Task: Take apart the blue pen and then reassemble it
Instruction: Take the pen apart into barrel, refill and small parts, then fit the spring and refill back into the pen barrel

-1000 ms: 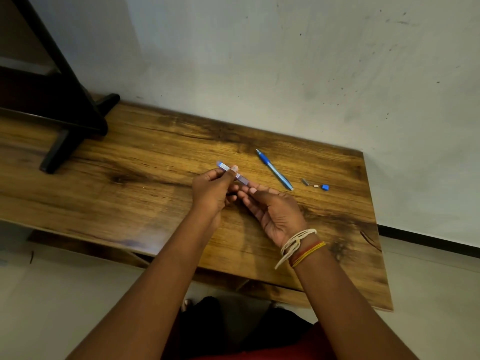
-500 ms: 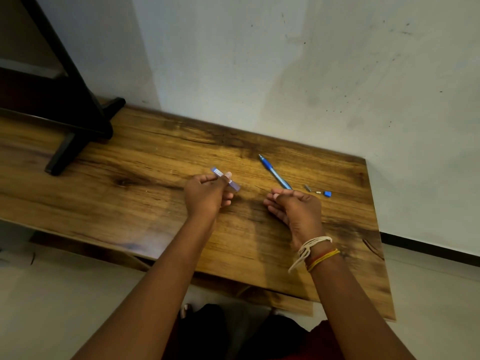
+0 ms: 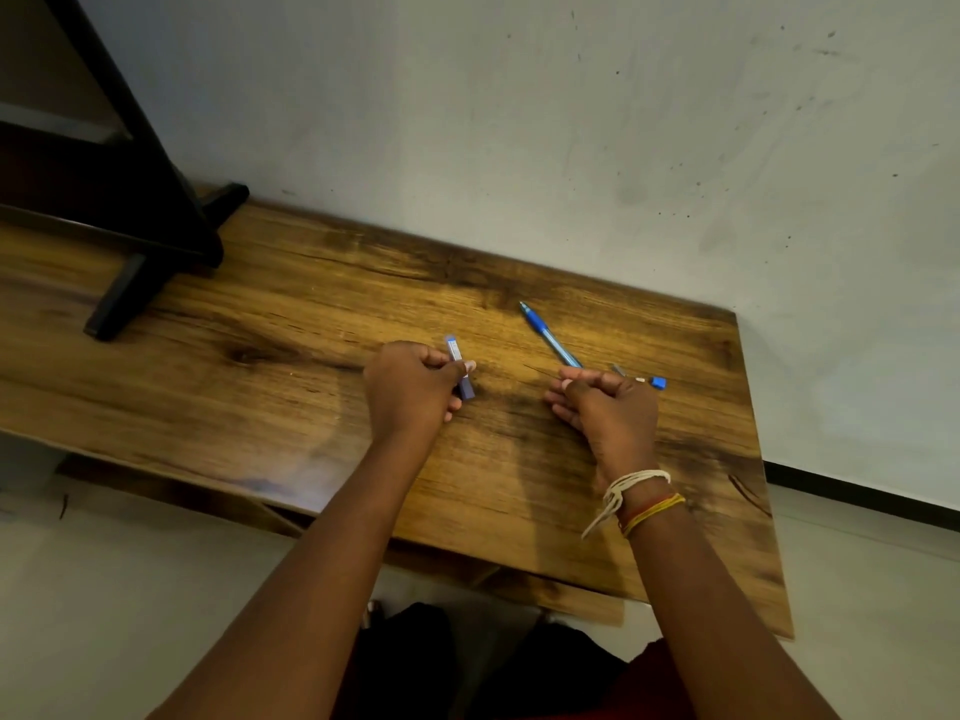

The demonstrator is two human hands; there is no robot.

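While the left hand [image 3: 410, 389] keeps a short translucent piece of barrel [image 3: 459, 367] pinched between thumb and curled fingers, holding it up off the table [image 3: 260, 366], the right hand [image 3: 608, 407] rests on the wood with its fingers bunched together near the loose parts; whether they pinch anything cannot be told. The pen lies in pieces: the long blue front section [image 3: 549, 334] is flat on the table just beyond the right hand, and a small grey bit [image 3: 618, 370] and a blue cap [image 3: 658, 383] sit close together to that hand's right. Laying them side by side likely keeps them from rolling off and within easy reach for reassembly. No box, tray or other container is in sight; the parts lie bare on the wood.
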